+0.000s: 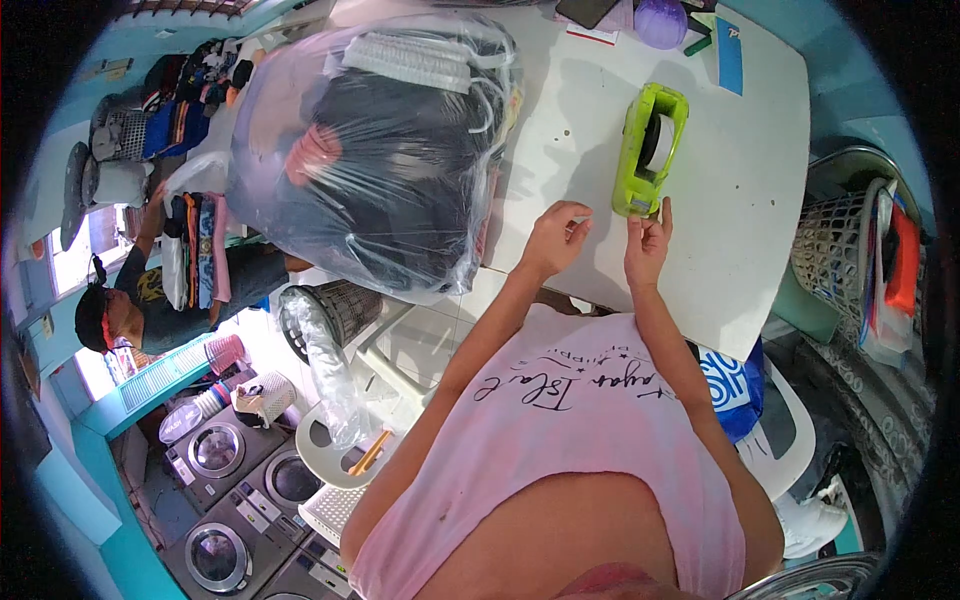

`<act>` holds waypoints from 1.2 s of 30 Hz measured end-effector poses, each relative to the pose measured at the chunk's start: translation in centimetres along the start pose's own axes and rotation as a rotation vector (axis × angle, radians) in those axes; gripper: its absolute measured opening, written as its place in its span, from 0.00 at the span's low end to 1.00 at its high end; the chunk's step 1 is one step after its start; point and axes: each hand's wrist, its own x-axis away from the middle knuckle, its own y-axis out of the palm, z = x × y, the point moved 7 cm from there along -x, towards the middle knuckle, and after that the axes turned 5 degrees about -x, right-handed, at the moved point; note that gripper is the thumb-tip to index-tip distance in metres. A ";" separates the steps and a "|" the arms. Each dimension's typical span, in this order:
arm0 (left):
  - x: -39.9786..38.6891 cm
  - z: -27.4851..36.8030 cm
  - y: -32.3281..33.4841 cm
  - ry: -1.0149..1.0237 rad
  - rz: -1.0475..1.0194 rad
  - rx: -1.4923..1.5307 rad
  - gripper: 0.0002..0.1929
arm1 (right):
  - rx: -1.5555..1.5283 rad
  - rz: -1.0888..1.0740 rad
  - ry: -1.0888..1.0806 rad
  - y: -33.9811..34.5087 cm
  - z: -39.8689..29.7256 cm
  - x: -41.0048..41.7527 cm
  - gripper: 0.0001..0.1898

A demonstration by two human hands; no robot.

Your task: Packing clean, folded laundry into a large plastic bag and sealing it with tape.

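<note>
A lime-green tape dispenser [651, 150] with a roll of tape lies on the white table [720, 247]. The fingers of my right hand [649, 244] are at its near end, by the cutting edge; whether they pinch a tape end is too small to tell. My left hand [559, 236] hovers over the table's near edge to the left of the dispenser, fingers loosely curled, with nothing clearly visible in it. Left of it sits a large clear plastic bag [390, 180] packed with dark items, a reddish bundle showing through the plastic and a white ruffled strip on top.
At the far edge lie a dark phone [589, 10], a purple ball-like object [660, 22] and a blue packet [729, 56]. A plastic basket [832, 232] stands at right. Leftward, a person [172, 292] holds folded clothes [196, 251]; a dark wastebasket [337, 311] and front-loading machines [217, 450] are lower.
</note>
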 end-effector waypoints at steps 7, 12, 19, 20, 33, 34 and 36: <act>-0.6 -0.2 -2.6 0.030 0.032 -0.094 0.08 | 0.639 -0.103 -0.093 -1.1 -2.5 1.0 0.04; 0.2 -2.1 -4.5 -0.272 0.048 0.211 0.10 | 0.260 -0.552 0.072 4.8 -5.4 1.3 0.05; -2.9 0.2 -8.7 -0.118 0.025 0.049 0.09 | 0.233 -0.943 -0.062 14.7 -5.5 -2.7 0.06; -3.3 0.2 -9.1 -0.123 0.022 0.042 0.09 | 0.274 -0.982 -0.023 15.4 -4.7 -3.2 0.06; -7.4 -0.4 -9.9 0.103 0.449 -0.645 0.05 | 0.681 -0.970 0.095 20.7 2.4 -9.6 0.12; -7.6 -0.5 -9.9 0.094 0.448 -0.671 0.05 | 0.658 -0.994 0.114 20.8 2.6 -9.8 0.13; -7.9 -0.4 -10.0 0.084 0.450 -0.696 0.05 | 0.636 -1.019 0.131 21.2 2.7 -10.1 0.13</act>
